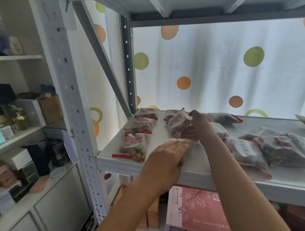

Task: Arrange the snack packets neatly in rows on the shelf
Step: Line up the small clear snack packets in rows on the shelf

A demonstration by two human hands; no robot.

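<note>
Metal shelf [201, 168]: white deck on a grey perforated frame, backed by a white curtain [218, 66] printed with orange and green dots.

Cabinet [18, 142]: seen at far left, its boards loaded with small boxes.

Pink box [195, 211]: lies on the level under the shelf deck.

Loose heap of snack packets [277, 148]: piled on the right part of the deck, overlapping, some tilted.

Left column of packets [135, 147]: three are laid one behind another along the deck's left edge, labels up.

Second column [177, 122]: begun just right of the first, two packets visible, the nearer one overlapping the farther.

Right hand [198, 127]: laid on the near end of the second column's front packet; its grip is partly hidden, so whether fingers curl round the packet cannot be told.

Left hand [166, 157]: fingers are held fairly straight and together, pressed flat on a blurred packet [175, 141] at the deck's front edge.
</note>
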